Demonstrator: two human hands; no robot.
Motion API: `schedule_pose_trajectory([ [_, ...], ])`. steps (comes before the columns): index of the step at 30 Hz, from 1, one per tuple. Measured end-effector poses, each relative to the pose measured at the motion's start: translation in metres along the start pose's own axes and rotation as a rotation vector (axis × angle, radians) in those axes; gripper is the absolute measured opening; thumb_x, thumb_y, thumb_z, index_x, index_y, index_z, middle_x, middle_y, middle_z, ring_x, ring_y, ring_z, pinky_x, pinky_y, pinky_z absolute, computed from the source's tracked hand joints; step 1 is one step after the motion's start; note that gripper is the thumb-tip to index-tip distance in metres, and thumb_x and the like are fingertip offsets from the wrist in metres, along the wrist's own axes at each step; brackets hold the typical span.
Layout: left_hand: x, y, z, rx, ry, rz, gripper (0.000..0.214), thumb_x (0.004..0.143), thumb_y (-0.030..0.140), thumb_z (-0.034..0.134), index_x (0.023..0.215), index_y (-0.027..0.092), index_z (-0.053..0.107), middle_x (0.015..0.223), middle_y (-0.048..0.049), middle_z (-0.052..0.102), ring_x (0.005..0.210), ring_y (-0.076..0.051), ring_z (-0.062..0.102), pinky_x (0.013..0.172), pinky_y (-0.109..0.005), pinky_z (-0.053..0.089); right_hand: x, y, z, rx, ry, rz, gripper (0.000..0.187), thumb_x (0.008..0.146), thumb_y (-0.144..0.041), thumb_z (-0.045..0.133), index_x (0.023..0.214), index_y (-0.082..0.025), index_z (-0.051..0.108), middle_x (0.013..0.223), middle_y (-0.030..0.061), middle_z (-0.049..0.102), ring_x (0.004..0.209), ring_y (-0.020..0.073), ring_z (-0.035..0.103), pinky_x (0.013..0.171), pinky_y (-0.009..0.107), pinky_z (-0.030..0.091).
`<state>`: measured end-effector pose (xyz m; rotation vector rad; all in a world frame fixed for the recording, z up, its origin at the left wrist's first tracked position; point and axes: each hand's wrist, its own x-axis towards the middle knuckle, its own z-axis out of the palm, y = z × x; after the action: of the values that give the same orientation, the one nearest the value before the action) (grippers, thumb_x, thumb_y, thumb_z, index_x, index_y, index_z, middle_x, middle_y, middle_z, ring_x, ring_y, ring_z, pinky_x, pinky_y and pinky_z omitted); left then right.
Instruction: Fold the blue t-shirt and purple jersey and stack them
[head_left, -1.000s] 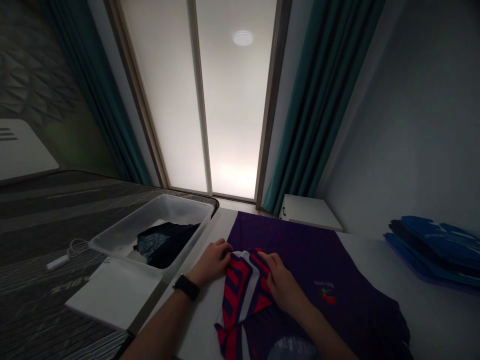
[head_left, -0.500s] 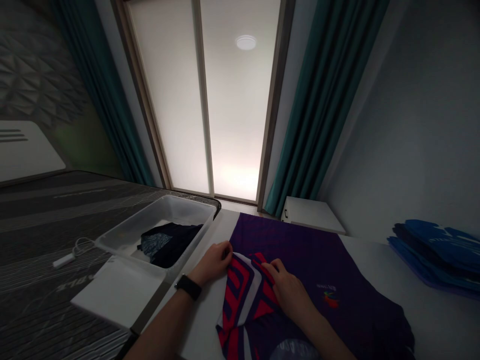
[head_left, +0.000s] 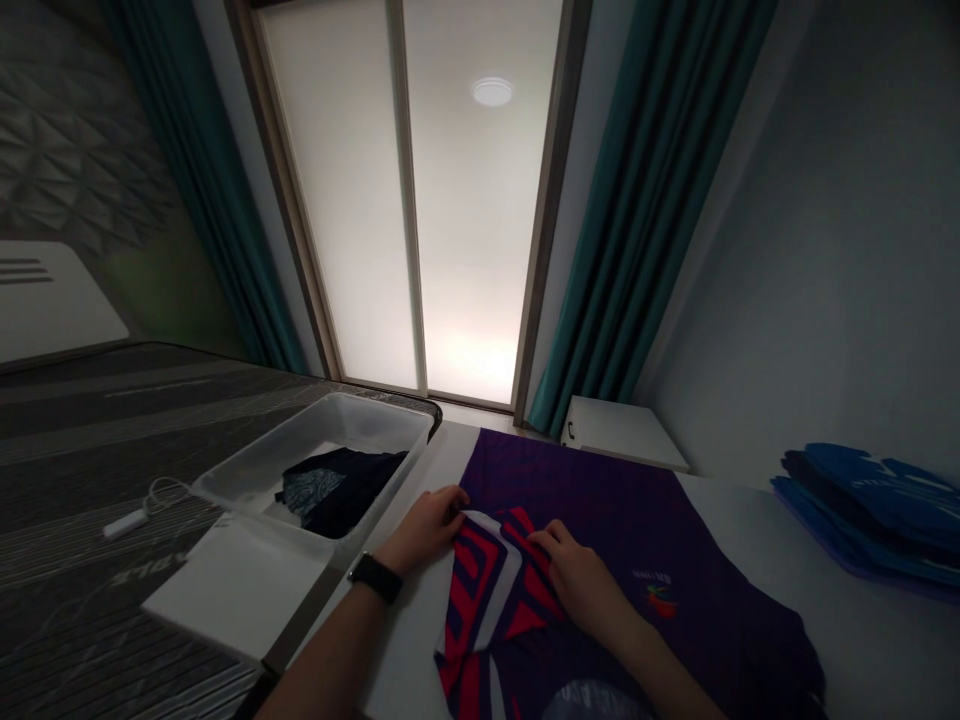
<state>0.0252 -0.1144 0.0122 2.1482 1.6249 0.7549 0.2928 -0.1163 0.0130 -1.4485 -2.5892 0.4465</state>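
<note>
A dark purple shirt lies spread over the white table, with a small orange and green print on it. Its near left part, a sleeve patterned in red, white and purple, is folded over on top. My left hand, with a dark watch on the wrist, pinches the shirt at the upper left corner of the patterned part. On the right edge of that part, my right hand has its thumb and fingers closed on the fabric. Some of the shirt is cut off by the bottom of the view.
A clear plastic bin with dark folded clothes stands to the left on a dark patterned surface. Beside it lies a white flat box. Blue folded clothes are stacked at the right on the white table.
Both hands have barely moved and keep hold of the shirt. My right hand has shifted very slightly to the right along the patterned fabric.
</note>
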Motion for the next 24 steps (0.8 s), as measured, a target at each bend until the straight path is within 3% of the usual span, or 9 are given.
schedule_pose_trajectory([
  [6, 0.0, -0.002, 0.001, -0.063, -0.007, -0.021, 0.014, 0.082, 0.016, 0.053, 0.094, 0.02, 0.061, 0.083, -0.0011, 0.064, 0.076, -0.018, 0.058, 0.065, -0.026, 0.041, 0.033, -0.003, -0.021, -0.049, -0.002, -0.028, 0.031, 0.096, -0.016, 0.037, 0.113, -0.026, 0.06, 0.104, 0.0045, 0.065, 0.086, 0.0182, 0.065, 0.066, 0.026, 0.039],
  [11, 0.0, -0.001, 0.0, -0.085, -0.018, -0.035, 0.015, 0.081, 0.017, 0.054, 0.094, 0.02, 0.061, 0.08, -0.0004, 0.063, 0.073, -0.018, 0.058, 0.063, -0.026, 0.04, 0.066, -0.013, -0.02, -0.109, 0.069, -0.061, 0.02, 0.091, -0.021, 0.051, 0.108, -0.02, 0.062, 0.109, 0.0095, 0.061, 0.102, 0.0225, 0.057, 0.077, 0.029, 0.04],
  [15, 0.0, -0.003, 0.0, -0.078, -0.018, -0.038, 0.017, 0.081, 0.017, 0.054, 0.097, 0.02, 0.059, 0.08, -0.0003, 0.062, 0.074, -0.018, 0.058, 0.064, -0.026, 0.04, 0.076, -0.017, -0.016, -0.125, 0.093, -0.088, 0.015, 0.09, -0.014, 0.048, 0.096, -0.017, 0.061, 0.105, 0.0103, 0.061, 0.101, 0.0231, 0.054, 0.081, 0.031, 0.037],
  [19, 0.0, -0.003, 0.002, -0.076, -0.008, -0.04, 0.017, 0.082, 0.018, 0.054, 0.098, 0.021, 0.059, 0.081, -0.001, 0.064, 0.077, -0.019, 0.059, 0.067, -0.028, 0.041, 0.083, -0.017, -0.013, -0.097, 0.094, -0.114, 0.017, 0.094, -0.015, 0.041, 0.1, -0.018, 0.056, 0.093, 0.0054, 0.063, 0.087, 0.0184, 0.056, 0.077, 0.028, 0.036],
  [24, 0.0, 0.0, 0.0, -0.081, -0.02, -0.069, 0.015, 0.083, 0.02, 0.053, 0.097, 0.02, 0.059, 0.082, -0.0018, 0.065, 0.077, -0.019, 0.06, 0.067, -0.028, 0.042, 0.081, -0.014, -0.005, -0.105, 0.108, -0.123, 0.013, 0.088, -0.019, 0.054, 0.101, -0.019, 0.058, 0.107, 0.0091, 0.059, 0.101, 0.0238, 0.051, 0.084, 0.033, 0.035],
])
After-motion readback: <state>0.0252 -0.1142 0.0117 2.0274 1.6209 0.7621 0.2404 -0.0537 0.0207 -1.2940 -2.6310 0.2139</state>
